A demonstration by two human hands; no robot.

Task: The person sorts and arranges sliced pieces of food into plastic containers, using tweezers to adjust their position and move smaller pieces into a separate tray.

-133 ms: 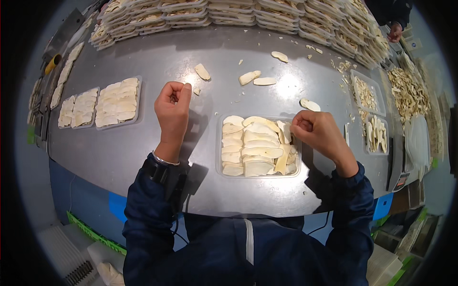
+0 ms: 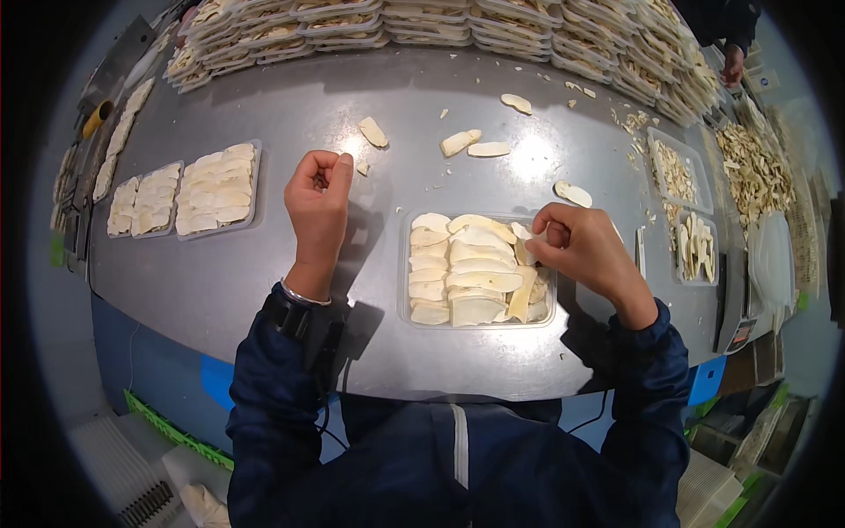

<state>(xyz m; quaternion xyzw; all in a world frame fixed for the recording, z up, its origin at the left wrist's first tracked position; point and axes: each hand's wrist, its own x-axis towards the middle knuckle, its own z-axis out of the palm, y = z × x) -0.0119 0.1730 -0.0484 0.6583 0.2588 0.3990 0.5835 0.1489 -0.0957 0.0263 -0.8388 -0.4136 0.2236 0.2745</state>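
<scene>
A clear plastic tray (image 2: 407, 304) stands before me, filled with overlapping pale slices that look like dried mushroom. My right hand (image 2: 585, 251) is at its far right corner, thumb and forefinger closed in a pinch on a mushroom slice (image 2: 520, 231); the fingers partly cover that slice. Left of the tray, my left hand (image 2: 319, 198) is raised over the table with its fingers curled in. Whether anything is in that fist is hidden. A small broken piece (image 2: 363, 167) lies just beside its thumb.
Loose slices (image 2: 488, 150) lie on the metal table (image 2: 370, 370) beyond the tray. Filled trays (image 2: 255, 198) stand at left. Tall stacks of filled trays (image 2: 422, 31) line the back. At right are a tray of scraps (image 2: 673, 176), a slice heap (image 2: 753, 167) and another person's hand (image 2: 732, 66).
My right hand has shifted slightly left, over the tray's corner, and the slice at its fingertips has moved. My left hand stays put. The other person's hand has moved a little.
</scene>
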